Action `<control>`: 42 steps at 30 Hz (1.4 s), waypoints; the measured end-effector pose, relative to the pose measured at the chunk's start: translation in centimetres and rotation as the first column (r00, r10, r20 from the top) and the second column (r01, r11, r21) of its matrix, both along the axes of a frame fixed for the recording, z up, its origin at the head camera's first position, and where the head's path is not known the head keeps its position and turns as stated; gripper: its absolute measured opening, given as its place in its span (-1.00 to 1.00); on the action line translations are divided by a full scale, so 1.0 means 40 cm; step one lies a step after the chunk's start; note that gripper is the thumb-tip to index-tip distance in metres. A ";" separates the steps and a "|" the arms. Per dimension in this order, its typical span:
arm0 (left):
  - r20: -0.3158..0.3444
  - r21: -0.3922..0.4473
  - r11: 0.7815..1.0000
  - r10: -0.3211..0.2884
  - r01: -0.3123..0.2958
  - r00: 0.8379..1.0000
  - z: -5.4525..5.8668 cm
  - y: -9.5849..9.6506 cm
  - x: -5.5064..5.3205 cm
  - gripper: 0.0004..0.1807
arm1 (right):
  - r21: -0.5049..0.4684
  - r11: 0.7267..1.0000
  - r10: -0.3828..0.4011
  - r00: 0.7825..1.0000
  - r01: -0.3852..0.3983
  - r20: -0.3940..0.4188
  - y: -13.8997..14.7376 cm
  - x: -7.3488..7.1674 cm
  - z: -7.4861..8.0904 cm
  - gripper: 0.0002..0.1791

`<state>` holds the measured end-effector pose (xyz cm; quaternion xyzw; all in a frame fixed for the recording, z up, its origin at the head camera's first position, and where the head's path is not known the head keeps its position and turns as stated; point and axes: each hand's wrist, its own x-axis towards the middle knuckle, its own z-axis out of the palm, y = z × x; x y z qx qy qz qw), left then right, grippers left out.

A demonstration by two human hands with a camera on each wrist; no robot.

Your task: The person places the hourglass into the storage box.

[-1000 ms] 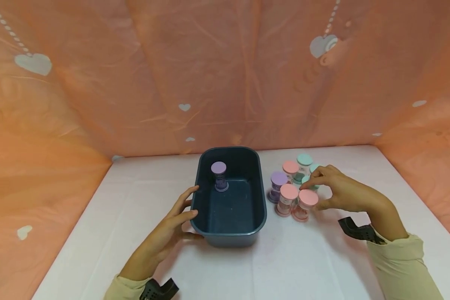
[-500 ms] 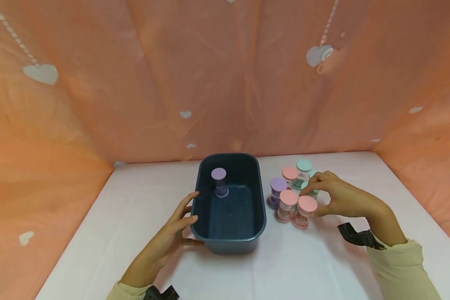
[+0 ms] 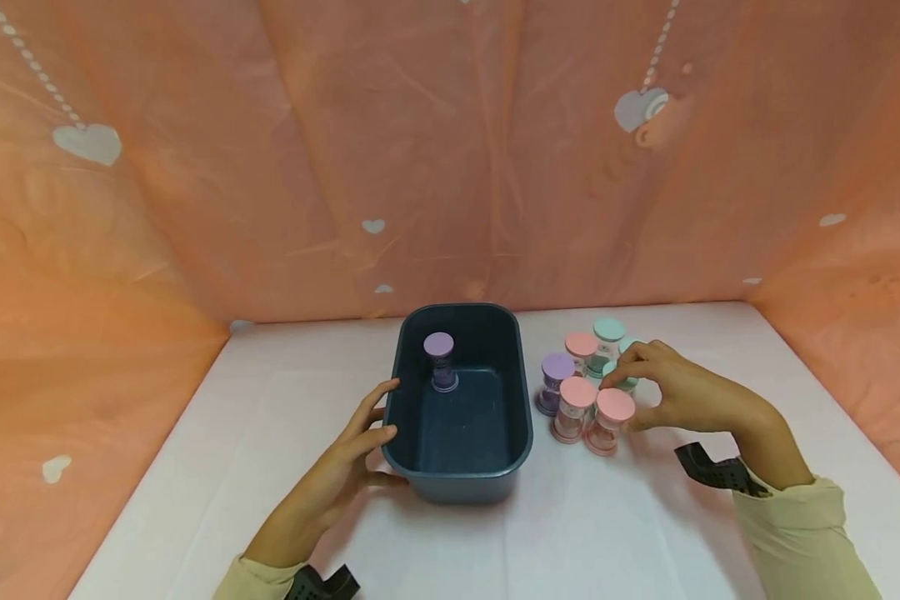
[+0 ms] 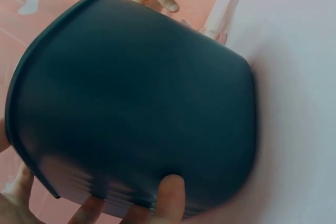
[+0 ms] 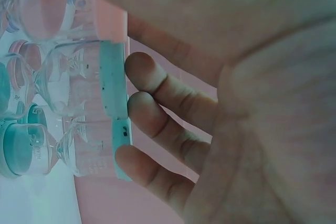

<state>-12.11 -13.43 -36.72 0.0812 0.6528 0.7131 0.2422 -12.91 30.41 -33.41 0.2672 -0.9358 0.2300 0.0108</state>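
My right hand [image 3: 678, 389] pinches a pink-capped sand timer [image 3: 613, 408] at the near right of a cluster. Its other fingers reach over the teal caps; in the right wrist view, fingertips [image 5: 142, 111] lie right at a teal cap [image 5: 114, 77]. A second pink-capped timer [image 3: 576, 398] stands beside the pinched one, with a purple-capped timer [image 3: 556, 368] behind it on the left. My left hand [image 3: 337, 475] rests spread against the left wall of a dark blue bin [image 3: 468, 490]. One purple-capped timer [image 3: 441, 354] stands upright inside the bin, towards its far left.
Behind the held timer stand another pink-capped timer [image 3: 581, 343] and teal-capped timers [image 3: 609, 332], partly hidden by my right hand. A white cloth covers the table [image 3: 585, 533]. Orange sheeting [image 3: 420, 167] with pale hearts rises at the back and sides.
The head view has tilted slightly, so the whole scene sits a little lower. Both hands, the bin and the sand timers keep their places.
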 end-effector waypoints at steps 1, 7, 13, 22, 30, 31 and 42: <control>0.001 0.000 1.000 0.002 -0.002 1.000 0.000 0.000 -0.001 -0.35 | 0.002 1.000 0.002 1.000 -0.002 0.002 0.000 -0.001 -0.001 -0.51; 0.006 -0.007 1.000 0.008 -0.008 1.000 -0.004 0.000 -0.002 -0.34 | 0.013 1.000 -0.003 1.000 0.003 0.005 0.001 0.000 -0.004 -0.50; -0.007 -0.010 1.000 0.008 -0.008 1.000 -0.004 0.003 -0.003 -0.34 | 0.033 0.999 -0.004 1.000 0.005 -0.018 0.002 -0.002 0.007 -0.50; -0.011 -0.025 1.000 0.011 -0.011 1.000 -0.004 0.000 -0.005 -0.35 | 0.015 0.999 -0.052 0.997 0.051 0.057 0.006 0.008 0.027 -0.51; -0.018 -0.029 1.000 0.000 -0.001 1.000 -0.006 0.000 -0.008 -0.35 | 0.032 0.996 -0.084 0.994 0.082 0.075 0.013 0.019 0.038 -0.52; -0.019 -0.030 1.000 0.000 0.000 1.000 -0.005 -0.001 -0.008 -0.35 | 0.033 0.997 -0.076 0.994 0.074 0.072 0.013 0.018 0.038 -0.52; -0.017 -0.039 0.999 -0.001 0.000 1.000 -0.003 0.000 -0.008 -0.34 | -0.041 0.999 -0.011 0.996 0.014 0.091 0.014 0.018 0.038 -0.53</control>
